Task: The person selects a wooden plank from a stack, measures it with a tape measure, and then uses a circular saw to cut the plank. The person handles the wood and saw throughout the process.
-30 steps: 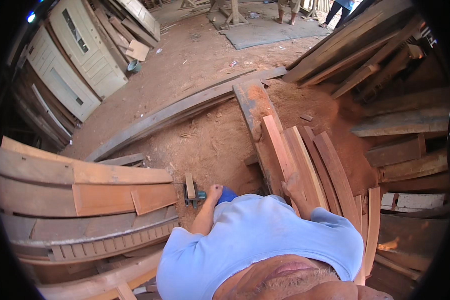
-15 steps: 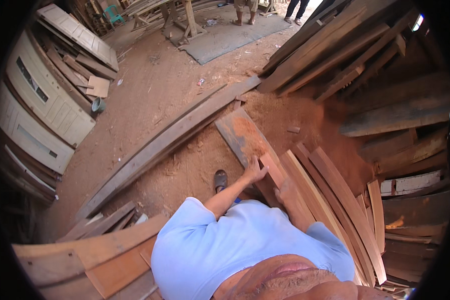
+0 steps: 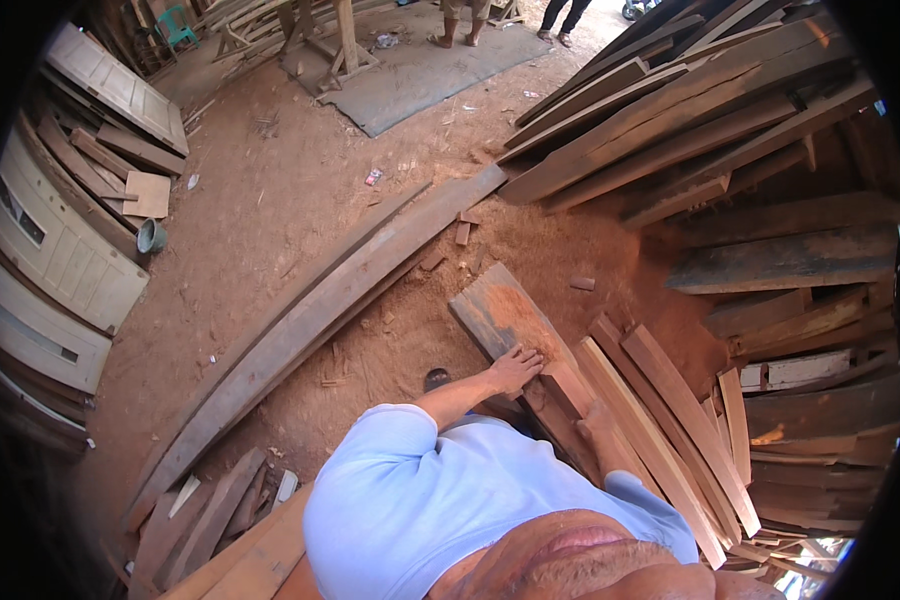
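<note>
A reddish wooden plank [image 3: 566, 384] lies lengthwise on a wider, sawdust-dusted board [image 3: 497, 300] in front of me. My left hand [image 3: 517, 370] rests flat near the plank's far end, its fingers stretched out and touching the wood. Closer to my body, my right hand [image 3: 600, 428] is closed around the plank's right edge, though its fingertips are partly hidden. Just right of that hand, several long planks [image 3: 630, 405] lie side by side.
A long beam [image 3: 340, 300] crosses the ground on my left. Stacked timber [image 3: 680, 120] fills the far right. Panelled doors [image 3: 65, 255] lean at the left beside a bucket [image 3: 151, 236]. Two people's legs [image 3: 460, 22] show far off, near a mat [image 3: 400, 95].
My left hand has gone from gripping the plank's far end to lying flat with fingers spread. My right hand stays at the plank's right side. The view has shifted somewhat.
</note>
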Demonstrator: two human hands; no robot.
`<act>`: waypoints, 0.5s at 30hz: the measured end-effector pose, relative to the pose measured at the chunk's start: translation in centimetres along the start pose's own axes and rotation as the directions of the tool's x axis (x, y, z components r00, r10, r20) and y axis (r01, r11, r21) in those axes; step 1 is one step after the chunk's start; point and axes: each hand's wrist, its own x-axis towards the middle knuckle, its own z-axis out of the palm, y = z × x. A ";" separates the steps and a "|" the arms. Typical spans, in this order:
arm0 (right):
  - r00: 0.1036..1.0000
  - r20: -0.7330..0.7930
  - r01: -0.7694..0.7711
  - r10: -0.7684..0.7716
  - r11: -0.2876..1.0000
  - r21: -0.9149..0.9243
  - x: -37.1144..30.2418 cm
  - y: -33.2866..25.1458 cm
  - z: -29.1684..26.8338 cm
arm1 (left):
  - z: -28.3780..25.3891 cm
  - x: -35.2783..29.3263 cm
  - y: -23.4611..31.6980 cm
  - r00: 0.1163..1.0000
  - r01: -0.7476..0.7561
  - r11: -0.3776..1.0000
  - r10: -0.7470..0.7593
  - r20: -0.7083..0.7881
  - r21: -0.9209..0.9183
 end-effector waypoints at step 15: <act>0.961 -0.237 -0.120 0.146 0.985 0.120 -1.9 -1.5 2.3 | 0.9 -6.9 -3.8 0.930 0.360 0.928 -0.349 -0.115 0.098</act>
